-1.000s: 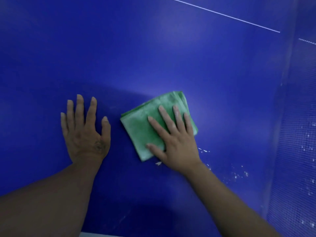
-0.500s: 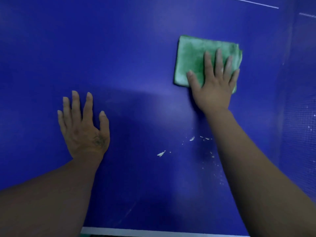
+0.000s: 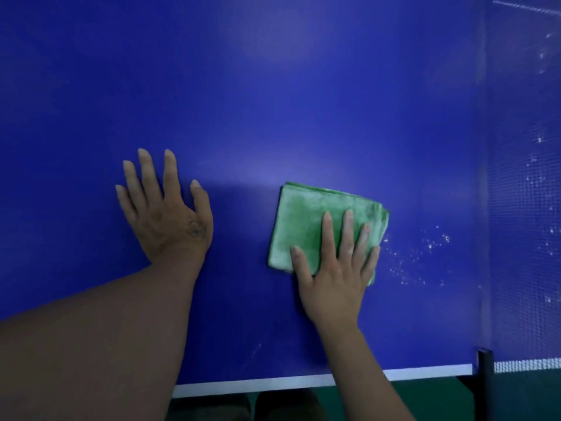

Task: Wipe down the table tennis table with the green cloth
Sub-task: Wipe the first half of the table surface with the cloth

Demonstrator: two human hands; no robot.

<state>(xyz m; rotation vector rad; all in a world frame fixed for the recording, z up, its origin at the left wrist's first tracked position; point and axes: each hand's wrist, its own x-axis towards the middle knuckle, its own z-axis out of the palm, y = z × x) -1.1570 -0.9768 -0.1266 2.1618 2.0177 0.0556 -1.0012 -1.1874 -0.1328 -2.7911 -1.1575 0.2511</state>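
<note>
A folded green cloth (image 3: 306,220) lies flat on the blue table tennis table (image 3: 273,101), right of centre. My right hand (image 3: 337,268) presses on the cloth's near right part with straight, spread fingers. My left hand (image 3: 165,214) rests flat on the bare table surface to the left of the cloth, fingers spread, apart from it. White specks (image 3: 422,250) dot the table just right of the cloth.
The net (image 3: 525,192) stands along the right side, with its dark post (image 3: 485,378) at the table's near edge. A white edge line (image 3: 273,384) marks the near border. Dark shoes (image 3: 252,405) and green floor show below it.
My right hand has pulled the cloth back from the far right toward the near edge, over the spot where white flecks lay. The left hand stays planted. The view has tilted down.
</note>
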